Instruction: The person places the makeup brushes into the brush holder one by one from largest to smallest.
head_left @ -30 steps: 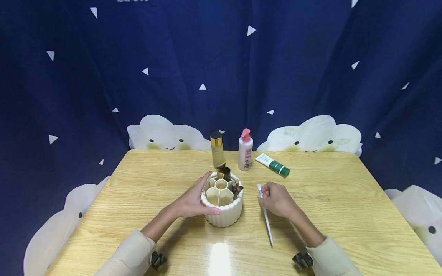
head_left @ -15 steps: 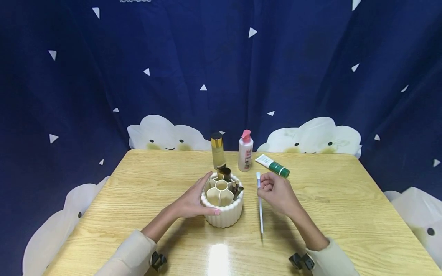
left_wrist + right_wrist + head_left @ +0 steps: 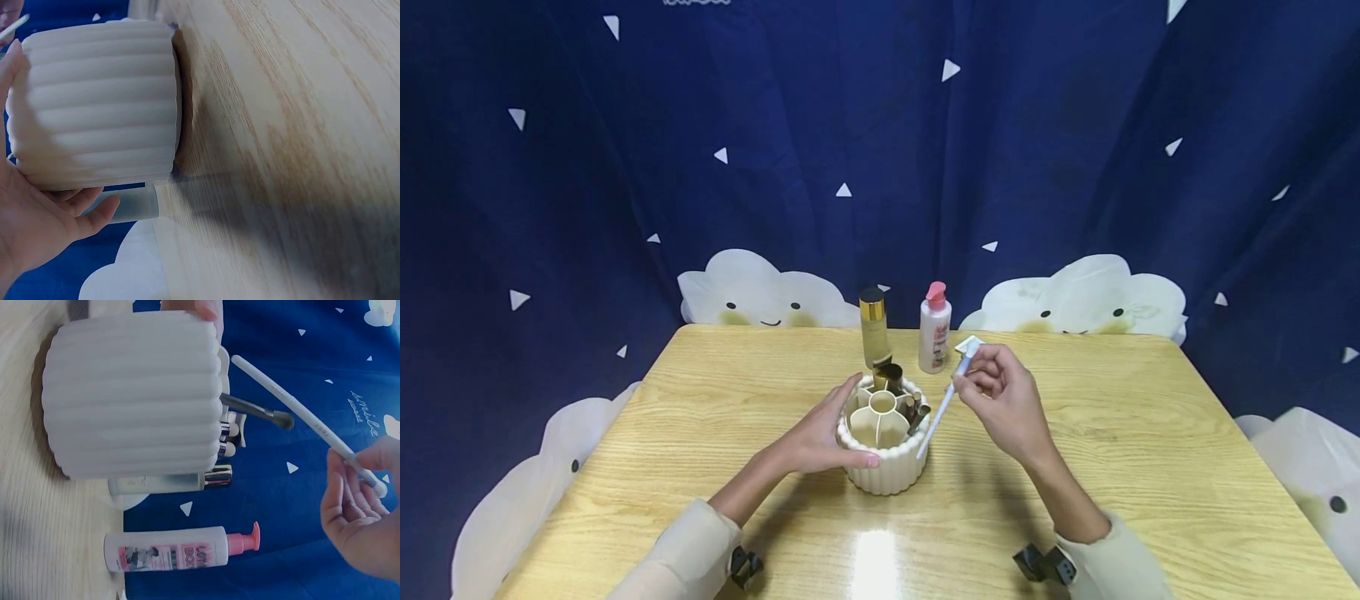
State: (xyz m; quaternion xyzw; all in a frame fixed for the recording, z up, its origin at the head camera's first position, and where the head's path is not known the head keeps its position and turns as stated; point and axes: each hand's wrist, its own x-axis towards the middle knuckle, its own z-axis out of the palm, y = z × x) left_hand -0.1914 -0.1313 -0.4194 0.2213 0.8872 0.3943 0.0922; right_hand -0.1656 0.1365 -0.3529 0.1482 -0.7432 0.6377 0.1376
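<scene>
A cream, fluted makeup brush holder (image 3: 889,473) with petal-shaped compartments stands on the table. My left hand (image 3: 822,433) grips its left side, thumb along the front of the rim and fingers around the far side. Several dark makeup brushes (image 3: 891,373) stand in the compartments at the back and right. My right hand (image 3: 1009,407) pinches a slim white makeup brush (image 3: 942,410) near its bristle end, raised above the table. The tilted handle points down and left, its tip overlapping the holder's right side in the head view; the right wrist view shows that tip (image 3: 237,360) beyond the rim.
Behind the holder stand a gold-collared bottle with a black cap (image 3: 874,329) and a pink-topped pump bottle (image 3: 935,337). A tube's white end (image 3: 967,343) shows past my right hand, which hides its green part. A dark blue curtain (image 3: 880,167) hangs behind the wooden table (image 3: 760,358).
My right hand has lifted the white brush up and away from me, and its handle end has swung left to the holder. The left hand has stayed on the holder.
</scene>
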